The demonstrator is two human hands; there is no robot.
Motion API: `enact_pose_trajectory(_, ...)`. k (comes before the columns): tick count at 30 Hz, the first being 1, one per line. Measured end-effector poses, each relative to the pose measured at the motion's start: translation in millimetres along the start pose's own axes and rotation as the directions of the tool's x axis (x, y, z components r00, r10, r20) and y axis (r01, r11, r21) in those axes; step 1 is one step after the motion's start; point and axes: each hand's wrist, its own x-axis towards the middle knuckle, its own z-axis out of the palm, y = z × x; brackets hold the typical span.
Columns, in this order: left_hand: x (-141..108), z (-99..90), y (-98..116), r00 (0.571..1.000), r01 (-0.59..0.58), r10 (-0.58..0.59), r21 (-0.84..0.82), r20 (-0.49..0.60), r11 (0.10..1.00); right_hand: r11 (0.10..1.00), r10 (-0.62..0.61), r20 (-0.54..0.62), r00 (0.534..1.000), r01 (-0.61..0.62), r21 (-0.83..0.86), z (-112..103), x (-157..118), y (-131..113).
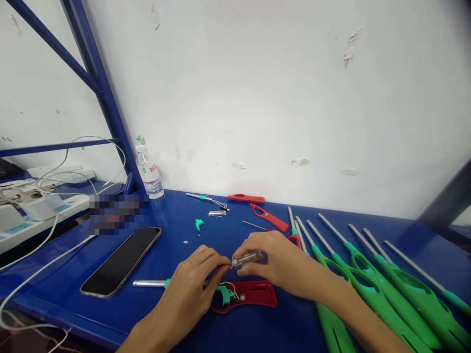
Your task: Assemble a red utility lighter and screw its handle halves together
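We hold a small clear cartridge between the thumb and fingers of our right hand, its whitish end pointing left. The thumb and forefinger of our left hand are pressed together right at that end; we cannot tell whether anything thin is pinched between them. On the near side, just below the cartridge, an open red shell lies on the blue desk, with a green trigger and a looping white wire in it. A metal tube sticks out to the left, past our left wrist.

Beyond our fingers, we see a loose green piece, a second clear cartridge, a slim wired tube, a thin rod and two red casing parts, one flat and one with a finger loop. Green lighters with long metal tubes lie side by side on the right, beside our right forearm. On the left we have a black phone, with an upright water bottle farther back. White power strips and cables sit at the far left, near a blue metal frame. A scuffed white wall rises behind the desk.
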Motion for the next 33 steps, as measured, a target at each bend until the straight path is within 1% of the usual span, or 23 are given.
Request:
enact_pose_trajectory(5, -0.4, -0.3, -1.5, 0.999, 0.025, -0.026, -0.013, -0.028, 1.000, 1.000, 0.006, -0.001, 1.000, -0.006, 0.017, -4.1, 0.1, -3.4)
enact_pose_trajectory(10, -2.9, 0.3, -3.4, 0.997, 0.050, -0.051, -0.021, -0.050, 0.999, 1.000, 0.005, -0.004, 1.000, -0.006, -0.016, -4.6, -1.0, -4.0)
enact_pose_trajectory(18, -2.3, -1.0, 0.7, 0.996, 0.086, -0.086, -0.025, -0.016, 0.996, 0.998, 0.003, -0.015, 1.000, -0.004, -0.058, -1.1, 2.3, 2.7)
enact_pose_trajectory(28, -2.4, -0.8, 0.6, 0.998, 0.061, -0.061, -0.013, -0.024, 0.998, 0.993, 0.003, -0.007, 1.000, -0.004, -0.122, 3.9, 3.0, -1.4)
enact_pose_trajectory(33, -3.3, -0.1, 0.2, 0.999, 0.042, -0.042, -0.013, -0.031, 0.999, 0.991, -0.018, -0.012, 1.000, 0.016, -0.134, 4.7, 2.0, 0.4)
